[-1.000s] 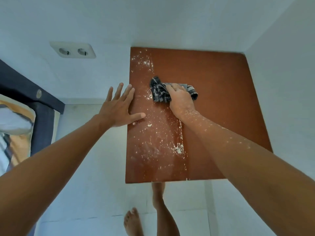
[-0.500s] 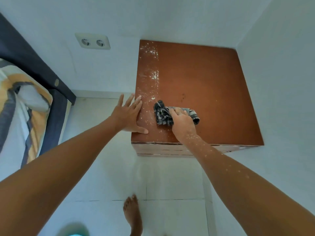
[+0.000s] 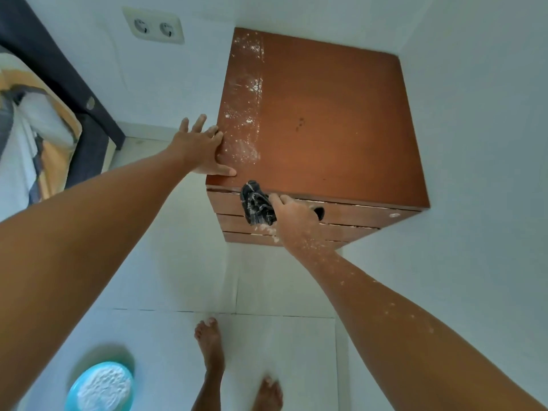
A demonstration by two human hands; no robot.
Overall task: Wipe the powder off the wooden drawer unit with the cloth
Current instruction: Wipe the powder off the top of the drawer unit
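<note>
Head view shows my right hand (image 3: 296, 221) gripping the cloth (image 3: 257, 206) at the drawer unit (image 3: 335, 123) front, left hand (image 3: 199, 149) flat, powder strip (image 3: 247, 114) left.

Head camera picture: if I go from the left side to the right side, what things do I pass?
Bed → bowl of powder → wall socket → left hand → cloth → right hand → right part of the wooden drawer unit.

- Both forearms are bare, with no sleeves in view.
- White powder specks dust the right hand (image 3: 296, 223) and its forearm.
- The left hand (image 3: 201, 149) wears nothing.
- Both feet (image 3: 209, 342) are bare.
</note>
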